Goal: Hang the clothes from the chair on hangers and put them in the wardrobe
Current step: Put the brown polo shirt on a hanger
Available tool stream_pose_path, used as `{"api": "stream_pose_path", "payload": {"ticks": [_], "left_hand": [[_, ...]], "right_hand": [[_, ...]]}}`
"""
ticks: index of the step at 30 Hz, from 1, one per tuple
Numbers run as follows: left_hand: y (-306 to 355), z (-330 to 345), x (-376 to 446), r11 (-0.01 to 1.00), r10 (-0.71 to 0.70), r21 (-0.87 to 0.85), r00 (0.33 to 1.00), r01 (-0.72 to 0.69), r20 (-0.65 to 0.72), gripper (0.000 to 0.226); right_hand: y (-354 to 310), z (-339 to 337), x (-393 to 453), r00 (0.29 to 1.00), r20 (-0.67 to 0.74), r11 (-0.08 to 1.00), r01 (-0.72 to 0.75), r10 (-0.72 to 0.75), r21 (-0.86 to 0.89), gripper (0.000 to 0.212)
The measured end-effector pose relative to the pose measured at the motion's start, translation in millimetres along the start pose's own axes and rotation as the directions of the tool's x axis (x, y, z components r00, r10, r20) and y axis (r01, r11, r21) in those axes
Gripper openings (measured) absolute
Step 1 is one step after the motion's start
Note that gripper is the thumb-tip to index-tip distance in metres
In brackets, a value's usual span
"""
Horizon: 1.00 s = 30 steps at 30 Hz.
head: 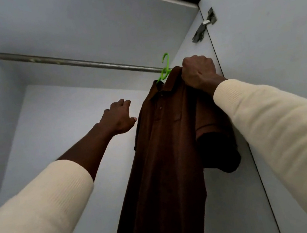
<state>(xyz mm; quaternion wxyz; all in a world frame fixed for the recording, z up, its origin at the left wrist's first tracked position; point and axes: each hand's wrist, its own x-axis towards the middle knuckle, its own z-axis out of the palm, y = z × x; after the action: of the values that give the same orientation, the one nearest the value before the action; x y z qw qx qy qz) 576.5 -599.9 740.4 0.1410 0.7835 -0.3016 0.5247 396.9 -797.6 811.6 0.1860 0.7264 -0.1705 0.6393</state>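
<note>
Head view: your right hand (198,72) grips one brown shirt (165,154) on one green hanger (164,69) at the rail (74,61); your left hand (119,117) hangs loosely curled, holding nothing.

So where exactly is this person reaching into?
Most likely the inside of a wardrobe. A metal rail spans pale panel walls, a brown polo shirt on a green hanger is being brought to it by the right hand, and a door hinge shows at the right.

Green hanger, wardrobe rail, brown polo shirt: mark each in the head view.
green hanger (166,63): head view, on the hook by the rail.
wardrobe rail (74,62): head view, on the bare middle of the bar.
brown polo shirt (160,155): head view, on the front panel below the buttons.
</note>
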Motion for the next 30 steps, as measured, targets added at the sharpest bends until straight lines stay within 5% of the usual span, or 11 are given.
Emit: {"api": "stream_pose_path", "payload": {"ticks": [18,26,30], "left_hand": [[32.4,121.5,130.0,0.994,0.09,0.06,0.995,-0.087,-0.048,0.062],[34.8,125.8,120.6,1.0,0.008,0.019,1.0,-0.008,-0.008,0.06],[43.4,115.4,105.5,1.0,0.002,0.02,1.0,-0.002,0.016,0.059]], "right_hand": [[8.6,137.4,88.6,0.994,-0.098,0.998,0.051,-0.056,-0.049,0.028],[12.2,123.3,75.3,0.995,-0.02,0.978,-0.088,0.094,0.19,0.035],[11.8,117.6,52.8,0.971,0.022,0.883,-0.225,0.237,0.413,0.036]]}}
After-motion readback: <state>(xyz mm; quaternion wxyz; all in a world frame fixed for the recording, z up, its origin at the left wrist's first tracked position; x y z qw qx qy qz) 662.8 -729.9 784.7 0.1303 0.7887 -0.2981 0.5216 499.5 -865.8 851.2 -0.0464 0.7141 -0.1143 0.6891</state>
